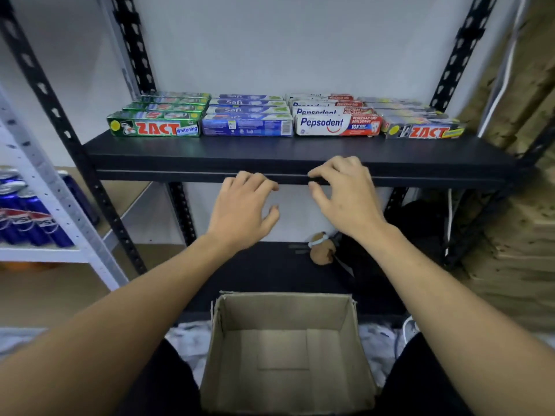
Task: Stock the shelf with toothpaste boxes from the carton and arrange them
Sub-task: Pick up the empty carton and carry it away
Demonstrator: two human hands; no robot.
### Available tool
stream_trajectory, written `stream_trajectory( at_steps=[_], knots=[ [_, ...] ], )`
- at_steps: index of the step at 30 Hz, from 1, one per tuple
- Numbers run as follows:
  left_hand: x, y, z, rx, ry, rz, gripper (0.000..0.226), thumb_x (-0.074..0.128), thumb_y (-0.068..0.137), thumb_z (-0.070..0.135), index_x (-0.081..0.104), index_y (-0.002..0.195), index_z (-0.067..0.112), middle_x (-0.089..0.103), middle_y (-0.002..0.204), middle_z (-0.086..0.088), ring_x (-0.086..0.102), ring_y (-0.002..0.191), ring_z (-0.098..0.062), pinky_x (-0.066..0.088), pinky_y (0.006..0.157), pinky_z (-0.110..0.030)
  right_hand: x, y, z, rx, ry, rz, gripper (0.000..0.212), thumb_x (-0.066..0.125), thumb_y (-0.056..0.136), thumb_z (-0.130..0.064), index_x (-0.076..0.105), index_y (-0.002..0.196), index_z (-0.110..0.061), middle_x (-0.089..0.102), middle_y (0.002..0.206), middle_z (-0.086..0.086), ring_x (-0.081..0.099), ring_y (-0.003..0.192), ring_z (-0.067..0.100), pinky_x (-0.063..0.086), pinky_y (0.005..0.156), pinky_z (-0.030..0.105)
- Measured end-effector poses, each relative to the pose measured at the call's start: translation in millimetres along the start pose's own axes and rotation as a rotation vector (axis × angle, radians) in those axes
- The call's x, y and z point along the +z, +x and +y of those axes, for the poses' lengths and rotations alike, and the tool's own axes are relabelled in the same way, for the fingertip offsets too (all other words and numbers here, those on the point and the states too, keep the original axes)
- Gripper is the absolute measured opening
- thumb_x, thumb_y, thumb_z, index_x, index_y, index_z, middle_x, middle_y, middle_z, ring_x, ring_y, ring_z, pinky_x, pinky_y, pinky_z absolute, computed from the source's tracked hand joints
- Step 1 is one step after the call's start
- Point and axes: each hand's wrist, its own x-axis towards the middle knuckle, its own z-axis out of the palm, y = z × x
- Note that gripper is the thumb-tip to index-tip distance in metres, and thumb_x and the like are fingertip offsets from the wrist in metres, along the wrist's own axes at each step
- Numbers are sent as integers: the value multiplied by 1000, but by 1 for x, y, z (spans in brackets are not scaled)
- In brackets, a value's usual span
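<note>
Four rows of toothpaste boxes lie on the black shelf (270, 151): green Zact boxes (154, 127) at the left, blue Safi boxes (247, 126), white-and-red Pepsodent boxes (338, 125), and dark Zact boxes (423, 131) at the right. Each row runs several boxes deep toward the wall. The brown carton (285, 349) stands open below, between my knees, with nothing inside. My left hand (240, 210) and my right hand (345, 193) hover in front of the shelf's front edge. Their fingers are loosely curled and hold nothing.
Black perforated posts (464, 49) frame the shelf. A white rack (45, 253) at the left holds blue Pepsi cans (27, 217). A small brown plush toy (322, 249) lies on the lower shelf. Stacked cardboard (516, 235) fills the right side.
</note>
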Motion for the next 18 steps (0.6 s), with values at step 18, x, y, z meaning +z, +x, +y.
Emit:
stream_trajectory(
  at_steps=[18],
  knots=[
    [143, -206, -18, -354, -57, -771, 59, 60, 91, 44, 43, 142, 19, 46, 144, -4, 44, 125, -30, 40, 97, -44, 122, -225, 64, 409, -6, -849, 42, 59, 91, -36, 56, 129, -20, 55, 128, 6, 47, 119, 31, 48, 91, 43]
  ],
)
